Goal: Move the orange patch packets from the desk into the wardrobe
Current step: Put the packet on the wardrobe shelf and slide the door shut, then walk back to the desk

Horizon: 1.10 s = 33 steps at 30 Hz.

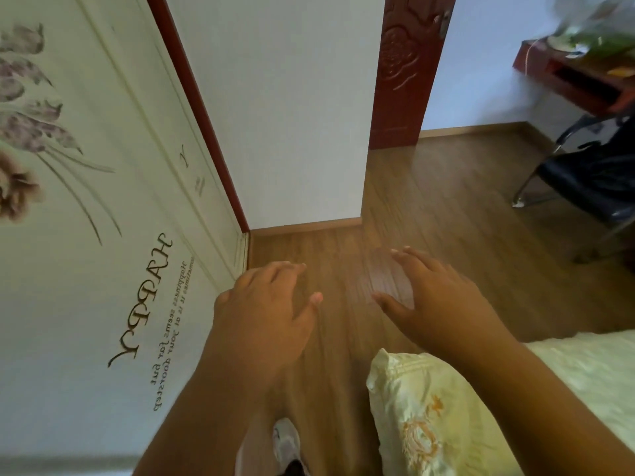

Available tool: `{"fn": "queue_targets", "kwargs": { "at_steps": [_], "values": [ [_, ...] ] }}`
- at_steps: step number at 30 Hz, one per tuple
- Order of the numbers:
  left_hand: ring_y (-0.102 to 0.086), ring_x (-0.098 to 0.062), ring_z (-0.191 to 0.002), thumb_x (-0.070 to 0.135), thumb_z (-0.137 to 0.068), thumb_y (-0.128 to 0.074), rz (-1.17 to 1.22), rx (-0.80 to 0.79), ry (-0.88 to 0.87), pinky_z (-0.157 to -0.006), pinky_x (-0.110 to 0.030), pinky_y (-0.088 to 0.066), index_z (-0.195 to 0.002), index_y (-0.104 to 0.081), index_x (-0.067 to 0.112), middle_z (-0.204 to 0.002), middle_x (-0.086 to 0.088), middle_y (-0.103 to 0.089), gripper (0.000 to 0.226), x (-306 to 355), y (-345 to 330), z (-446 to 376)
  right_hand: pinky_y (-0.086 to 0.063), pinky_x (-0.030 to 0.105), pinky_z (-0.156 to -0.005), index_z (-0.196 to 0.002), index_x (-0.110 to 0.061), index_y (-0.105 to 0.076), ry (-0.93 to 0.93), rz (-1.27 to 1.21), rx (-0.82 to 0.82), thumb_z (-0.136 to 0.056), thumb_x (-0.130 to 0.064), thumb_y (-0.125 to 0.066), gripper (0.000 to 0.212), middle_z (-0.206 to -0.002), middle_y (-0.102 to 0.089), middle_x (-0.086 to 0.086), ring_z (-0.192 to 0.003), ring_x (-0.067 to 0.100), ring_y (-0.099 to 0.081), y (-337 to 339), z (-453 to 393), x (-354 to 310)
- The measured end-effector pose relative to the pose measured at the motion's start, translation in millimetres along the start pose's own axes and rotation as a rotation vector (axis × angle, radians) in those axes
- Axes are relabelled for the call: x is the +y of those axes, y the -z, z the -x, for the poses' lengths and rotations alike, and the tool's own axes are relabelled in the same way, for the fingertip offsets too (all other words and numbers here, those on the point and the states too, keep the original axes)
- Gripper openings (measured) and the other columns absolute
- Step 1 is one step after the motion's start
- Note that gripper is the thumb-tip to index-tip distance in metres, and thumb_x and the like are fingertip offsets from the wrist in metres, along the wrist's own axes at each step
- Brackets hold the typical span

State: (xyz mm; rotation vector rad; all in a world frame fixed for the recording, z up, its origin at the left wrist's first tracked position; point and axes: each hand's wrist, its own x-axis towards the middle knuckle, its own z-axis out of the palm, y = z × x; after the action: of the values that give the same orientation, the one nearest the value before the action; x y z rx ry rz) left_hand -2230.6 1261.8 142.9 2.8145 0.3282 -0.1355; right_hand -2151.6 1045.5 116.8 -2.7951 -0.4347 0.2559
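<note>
Both hands, left (264, 314) and right (436, 297), hang with fingers spread and empty beside the wardrobe (86, 201); the bench (577, 80) stands well beyond, packets indistinguishable amid blur, so walking there first seems wise

Wardrobe (86, 201) on the left, desk (580, 80) far right, chair (591, 180) under it.

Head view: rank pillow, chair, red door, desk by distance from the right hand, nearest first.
From the right hand:
1. Pillow, just below the hand, on the bed.
2. Chair, right, under the desk.
3. Red door, ahead, and desk, far right: too close to call.
</note>
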Motion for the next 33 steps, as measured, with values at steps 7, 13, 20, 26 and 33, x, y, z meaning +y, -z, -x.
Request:
{"fn": "queue_targets", "kwargs": {
  "at_steps": [7, 13, 20, 26, 33],
  "values": [
    [-0.031, -0.015, -0.152, 0.064, -0.101, -0.035, -0.006, -0.053, -0.08, -0.122, -0.045, -0.03, -0.156, -0.032, 0.04, -0.164, 0.014, -0.034, 0.06, -19, 11, -103, -0.03, 0.045, -0.125, -0.16, -0.034, -0.024, -0.124, 0.021, 0.026, -0.094, -0.068, -0.051, 0.079, -0.171, -0.024, -0.009, -0.154, 0.017, -0.032, 8, -75, -15],
    [-0.033, -0.02, -0.153, 0.066, -0.1, -0.032, -0.019, -0.076, -0.134, -0.124, -0.049, -0.03, -0.158, -0.03, 0.036, -0.166, 0.009, -0.034, 0.065, -40, 42, -199, -0.031, 0.045, -0.125, -0.16, -0.036, -0.024, -0.218, 0.026, 0.082, -0.093, -0.07, -0.049, 0.079, -0.171, -0.021, -0.009, -0.155, 0.019, -0.03, 23, -145, -42],
    [-0.035, -0.02, -0.15, 0.067, -0.1, -0.032, -0.037, -0.143, -0.218, -0.121, -0.048, -0.033, -0.157, -0.031, 0.037, -0.164, 0.009, -0.037, 0.065, -48, 48, -283, -0.027, 0.046, -0.126, -0.16, -0.036, -0.023, -0.32, -0.018, 0.057, -0.094, -0.067, -0.051, 0.078, -0.171, -0.02, -0.009, -0.157, 0.017, -0.025, 20, -204, -47],
    [-0.03, -0.019, -0.154, 0.066, -0.101, -0.032, -0.07, -0.184, -0.261, -0.123, -0.046, -0.029, -0.159, -0.026, 0.036, -0.167, 0.009, -0.031, 0.066, -26, 44, -349, -0.025, 0.048, -0.127, -0.16, -0.035, -0.022, -0.388, -0.033, 0.049, -0.095, -0.065, -0.051, 0.077, -0.171, -0.022, -0.009, -0.156, 0.018, -0.027, 31, -260, -21],
    [-0.031, -0.018, -0.153, 0.065, -0.101, -0.035, -0.112, -0.146, -0.307, -0.123, -0.044, -0.029, -0.157, -0.028, 0.042, -0.167, 0.012, -0.03, 0.061, 39, 45, -437, -0.023, 0.047, -0.128, -0.161, -0.032, -0.021, -0.412, -0.056, 0.052, -0.096, -0.065, -0.05, 0.078, -0.171, -0.021, -0.007, -0.156, 0.019, -0.027, 65, -344, 35]
  ]
}}
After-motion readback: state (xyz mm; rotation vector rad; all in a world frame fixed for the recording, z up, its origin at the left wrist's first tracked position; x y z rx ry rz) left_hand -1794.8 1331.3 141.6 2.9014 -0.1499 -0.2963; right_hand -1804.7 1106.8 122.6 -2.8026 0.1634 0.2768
